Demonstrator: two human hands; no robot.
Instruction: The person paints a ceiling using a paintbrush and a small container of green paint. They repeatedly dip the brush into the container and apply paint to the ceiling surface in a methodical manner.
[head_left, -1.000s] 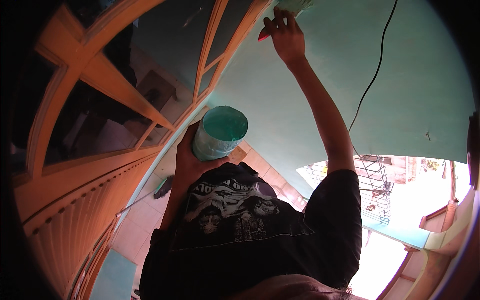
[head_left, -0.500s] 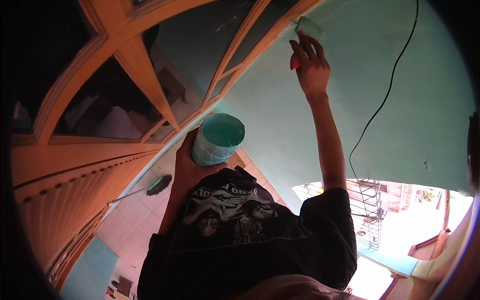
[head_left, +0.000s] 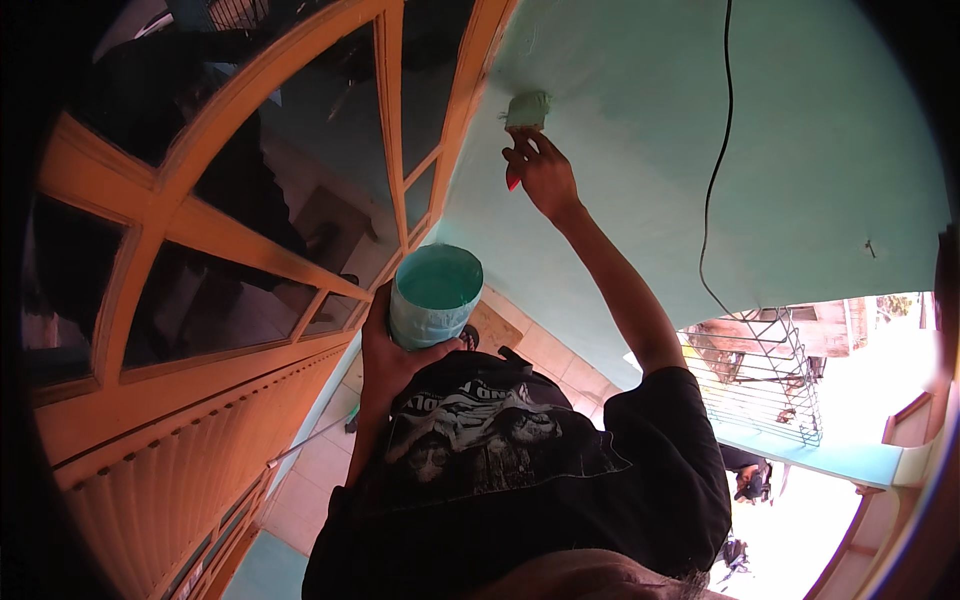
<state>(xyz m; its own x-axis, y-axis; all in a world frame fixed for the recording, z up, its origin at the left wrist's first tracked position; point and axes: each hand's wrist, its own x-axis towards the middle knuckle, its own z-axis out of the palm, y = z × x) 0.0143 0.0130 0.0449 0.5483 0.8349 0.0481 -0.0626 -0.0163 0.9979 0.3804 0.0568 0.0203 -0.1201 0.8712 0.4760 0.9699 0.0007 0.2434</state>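
My right hand (head_left: pixel 547 177) reaches up to the green wall (head_left: pixel 630 200) and grips a paintbrush (head_left: pixel 527 110) by its red handle. Green paint coats the wide bristles, which press on the wall near the orange frame. In front of my chest, my left hand (head_left: pixel 392 350) is wrapped round a cylindrical paint container (head_left: pixel 436 290). Its rim faces up, and green paint shows inside. Part of the left fingers is hidden behind the container.
Orange-framed glass panes (head_left: pixel 290 170) stand to the left, close to the brush. A black cable (head_left: pixel 716 170) hangs down the wall. Beyond it are a wire rack (head_left: pixel 760 375) and a bright opening. A broom handle (head_left: pixel 310 437) leans over the tiled floor (head_left: pixel 325 465).
The view has shifted. My right hand and the brush now appear farther left and lower, with the bristles still against the wall. The left hand keeps its hold on the container.
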